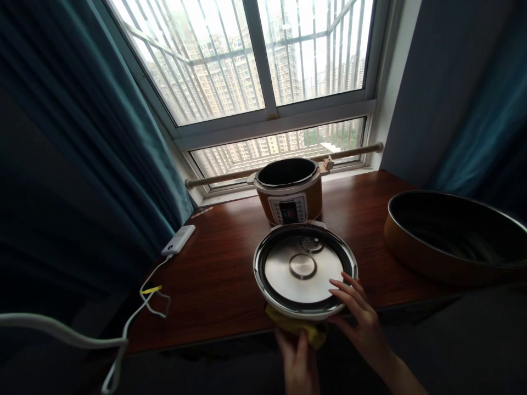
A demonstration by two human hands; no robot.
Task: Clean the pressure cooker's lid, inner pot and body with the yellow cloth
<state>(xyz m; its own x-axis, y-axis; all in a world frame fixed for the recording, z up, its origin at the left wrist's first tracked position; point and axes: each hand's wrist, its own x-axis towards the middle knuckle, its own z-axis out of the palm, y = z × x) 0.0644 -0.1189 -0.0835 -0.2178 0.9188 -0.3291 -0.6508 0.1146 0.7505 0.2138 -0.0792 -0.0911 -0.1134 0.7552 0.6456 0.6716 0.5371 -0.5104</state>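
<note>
A round cooker lid (305,269) lies upside down near the front edge of the dark wooden table (218,274), its shiny inner plate facing up. My right hand (357,315) rests on the lid's near right rim, fingers spread and curled over the edge. My left hand (299,359) is below the lid at the table's front edge, pressed on a yellow cloth (307,330) that pokes out from under the lid. Behind the lid stands an orange pressure cooker (288,189), open, with a control panel on its front.
A large dark inner pot (453,236) sits at the table's right. A white power bank (178,240) with a white cable (135,312) lies at the left edge. Teal curtains hang on both sides, and a barred window is behind.
</note>
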